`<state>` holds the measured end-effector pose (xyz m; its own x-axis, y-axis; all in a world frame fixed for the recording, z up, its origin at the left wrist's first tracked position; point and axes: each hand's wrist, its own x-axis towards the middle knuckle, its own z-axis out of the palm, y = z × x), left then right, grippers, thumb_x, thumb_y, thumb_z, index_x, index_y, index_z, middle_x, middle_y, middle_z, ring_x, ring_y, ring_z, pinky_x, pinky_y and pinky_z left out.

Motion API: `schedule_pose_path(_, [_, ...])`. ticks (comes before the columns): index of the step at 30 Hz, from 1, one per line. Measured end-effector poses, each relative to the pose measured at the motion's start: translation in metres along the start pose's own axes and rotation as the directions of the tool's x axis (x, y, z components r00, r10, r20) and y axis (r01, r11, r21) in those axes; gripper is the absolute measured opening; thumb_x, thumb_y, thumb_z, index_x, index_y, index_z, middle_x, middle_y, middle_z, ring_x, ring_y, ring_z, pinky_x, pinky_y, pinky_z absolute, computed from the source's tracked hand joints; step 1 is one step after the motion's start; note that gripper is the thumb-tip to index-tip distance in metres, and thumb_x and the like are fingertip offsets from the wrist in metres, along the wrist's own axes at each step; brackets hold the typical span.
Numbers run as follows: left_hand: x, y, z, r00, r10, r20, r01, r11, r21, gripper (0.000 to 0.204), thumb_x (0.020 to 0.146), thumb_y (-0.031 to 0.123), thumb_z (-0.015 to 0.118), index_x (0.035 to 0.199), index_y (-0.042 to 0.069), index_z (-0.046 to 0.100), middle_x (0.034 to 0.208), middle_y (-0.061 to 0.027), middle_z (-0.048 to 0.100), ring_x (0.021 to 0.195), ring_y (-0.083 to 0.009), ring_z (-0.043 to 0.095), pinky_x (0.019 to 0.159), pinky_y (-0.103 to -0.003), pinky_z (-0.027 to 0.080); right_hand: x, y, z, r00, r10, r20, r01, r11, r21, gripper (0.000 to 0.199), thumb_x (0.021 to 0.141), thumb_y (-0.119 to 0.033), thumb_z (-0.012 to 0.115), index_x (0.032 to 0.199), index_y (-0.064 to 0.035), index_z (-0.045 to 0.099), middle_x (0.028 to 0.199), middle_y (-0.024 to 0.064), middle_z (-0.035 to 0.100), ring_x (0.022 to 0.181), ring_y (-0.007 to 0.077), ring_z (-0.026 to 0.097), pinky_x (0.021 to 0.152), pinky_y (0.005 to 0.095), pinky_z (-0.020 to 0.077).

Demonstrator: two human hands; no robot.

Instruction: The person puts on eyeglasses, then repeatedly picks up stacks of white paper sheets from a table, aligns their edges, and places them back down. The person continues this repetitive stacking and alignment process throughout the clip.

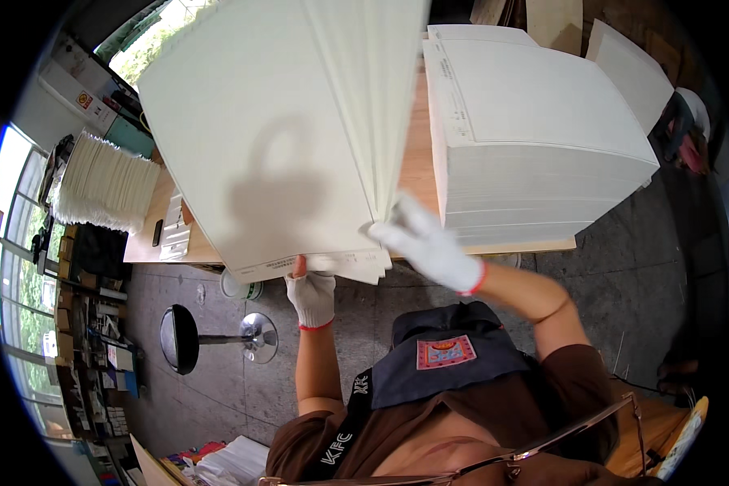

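Both hands wear white gloves with red cuffs. The left hand [312, 296] is closed on the lower edge of a batch of large cream sheets [275, 138], fingers under the edge and thumb showing at the top of the glove. The batch is lifted up on edge over the near side of the wooden bench [417, 162] and fans apart toward the top. The right hand [429, 243] is partly open, its fingers spread and pressed into the fanned edges at the batch's lower right corner; whether it pinches any sheet cannot be told. Just right of it, a tall stack of the same sheets [535, 121] rests on the bench. At the bench's far left stands a smaller fanned pile [105, 182] of paper. A black stool [182, 338] stands on the grey floor [624, 243] below the bench edge.
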<state>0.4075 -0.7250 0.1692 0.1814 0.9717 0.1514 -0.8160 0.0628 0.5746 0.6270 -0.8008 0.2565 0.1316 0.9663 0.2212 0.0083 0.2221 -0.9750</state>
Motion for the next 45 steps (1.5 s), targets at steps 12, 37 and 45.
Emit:
schedule_pose_path(12, [0.055,-0.103,-0.189,0.665,-0.288,-0.689,0.308,0.946,-0.099,0.008,0.096,0.010,0.066,0.102,0.006,0.061,0.101,-0.0059,0.065,0.090,-0.0175,0.064,0.081,-0.034,0.058,0.063,0.276,0.062,0.736,0.665,-0.130,-0.665,0.745,0.048,0.064,0.087,-0.056,0.068,0.118,0.0003,0.066,0.094,0.0110,0.069,0.078,0.0196,0.064,0.067,0.0331,0.0513])
schedule_pose_path(37, [0.026,-0.044,0.085,0.857,0.300,0.420,-0.482,0.756,0.443,0.028,0.099,0.011,0.056,0.126,0.006,0.053,0.135,-0.0224,0.056,0.130,-0.0349,0.053,0.114,-0.053,0.038,-0.089,0.087,-0.148,0.729,0.578,0.365,-0.575,0.808,-0.129,0.046,0.103,-0.038,0.055,0.133,-0.0031,0.055,0.102,0.0039,0.068,0.079,0.0075,0.062,0.071,0.0234,0.0537])
schedule_pose_path(45, [0.063,-0.086,0.372,0.043,-0.237,0.971,-0.971,0.218,0.096,0.025,0.091,0.011,0.062,0.114,0.007,0.068,0.130,-0.0122,0.065,0.125,-0.0299,0.059,0.107,-0.038,0.043,-0.134,-0.111,-0.287,0.768,-0.114,-0.631,-0.065,0.965,-0.253,0.030,0.100,-0.033,0.059,0.113,-0.0084,0.069,0.081,0.0022,0.068,0.060,0.0040,0.057,0.054,0.0195,0.0450])
